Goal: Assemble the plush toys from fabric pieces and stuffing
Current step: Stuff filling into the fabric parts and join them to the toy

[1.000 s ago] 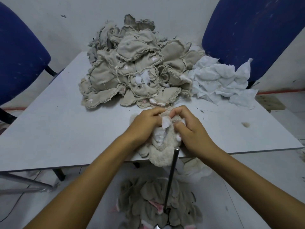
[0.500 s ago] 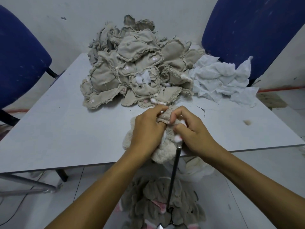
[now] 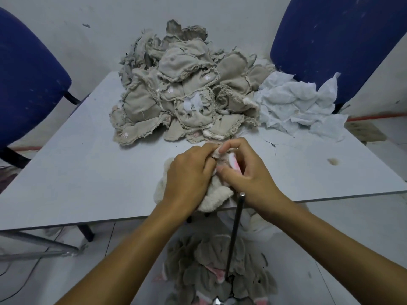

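One plush toy (image 3: 211, 194) in progress, sitting at the near edge of the desk (image 3: 88, 172), cream fluffy body with a bit of pink showing at the top. Left hand (image 3: 189, 175) grips it from the left, fingers curled round the body and pinching fabric near the top; right hand (image 3: 246, 172) pinches the fabric at the same opening, thumb and fingers closed on it. Likely working or closing the opening, can't tell if stuffing is fully in. A thin metal rod (image 3: 234, 234) stands upright just below the right hand, not held. Done so far, by the look: a heap of grey finished-looking plush toys on the floor (image 3: 220, 274) under the desk edge. Left to do: a big pile of flat beige fabric pieces (image 3: 182, 95) at the back of the desk, untouched, and white stuffing material (image 3: 301, 106) beside it on the right. Judging by pile sizes, well under halfway, many shells remain. Blue chairs (image 3: 28, 84) flank the desk.
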{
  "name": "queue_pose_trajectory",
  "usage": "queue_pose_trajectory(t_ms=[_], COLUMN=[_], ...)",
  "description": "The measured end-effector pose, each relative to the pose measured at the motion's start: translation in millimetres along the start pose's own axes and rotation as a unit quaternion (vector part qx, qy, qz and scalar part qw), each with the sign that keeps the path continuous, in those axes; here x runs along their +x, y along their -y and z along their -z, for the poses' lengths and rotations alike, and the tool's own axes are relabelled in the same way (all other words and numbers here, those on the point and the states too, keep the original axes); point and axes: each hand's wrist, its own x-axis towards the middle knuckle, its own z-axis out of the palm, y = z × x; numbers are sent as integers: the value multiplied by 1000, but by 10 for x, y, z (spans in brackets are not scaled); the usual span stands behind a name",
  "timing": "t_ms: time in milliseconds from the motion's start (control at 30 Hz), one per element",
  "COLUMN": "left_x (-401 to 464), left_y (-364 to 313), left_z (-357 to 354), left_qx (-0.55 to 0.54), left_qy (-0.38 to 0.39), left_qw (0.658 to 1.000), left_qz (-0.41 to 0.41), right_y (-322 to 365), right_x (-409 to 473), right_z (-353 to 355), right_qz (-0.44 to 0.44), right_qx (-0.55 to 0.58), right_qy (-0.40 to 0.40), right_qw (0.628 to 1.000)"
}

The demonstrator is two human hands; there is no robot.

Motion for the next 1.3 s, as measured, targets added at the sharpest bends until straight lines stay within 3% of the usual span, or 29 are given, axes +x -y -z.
queue_pose_trajectory(t_ms=[67, 133, 200, 333, 467, 533, 667, 700, 833, 967, 1033, 1100, 1300], left_x=[43, 70, 45, -2, -91, -61, 29, 19, 5, -21, -21, -36, -63], left_y=[97, 174, 208, 223, 82, 78, 203, 228, 307, 264, 277, 312, 305], left_z=[21, 93, 155, 195, 99, 101, 185, 207, 220, 176, 182, 218, 328], left_qx=[-45, -139, -163, -119, 21, 30, -19, -25, -36, -119, -157, -116, -46], left_qy=[59, 196, 255, 125, 10, 29, 248, 262, 115, 3, 31, 85, 128], left_qw=[997, 969, 950, 983, 1000, 999, 969, 965, 993, 992, 985, 990, 986], left_qz=[23, 61, 77, 67, -6, -13, -9, -7, -11, 46, 61, 13, -98], right_y=[0, -23, -33, -3, 65, 70, 0, -9, -18, -46, -45, -61, -40], right_x=[16, 35, 39, -12, 34, 72, 86, 76, 45, 133, 180, 209, 174], right_z=[-2, 19, 34, -14, -108, -125, -91, -77, -79, -102, -66, -19, -44], right_qz=[-28, -56, -60, -11, -13, -19, -62, -66, -41, -79, -126, -162, -108], right_qx=[-20, -37, -38, -38, 22, 32, 37, 29, 16, -107, -101, -62, -22], right_qy=[-1, -27, -44, -28, -25, -31, -85, -85, -68, -33, -32, -69, -117], right_qw=[999, 997, 997, 999, 999, 999, 994, 994, 997, 991, 986, 982, 987])
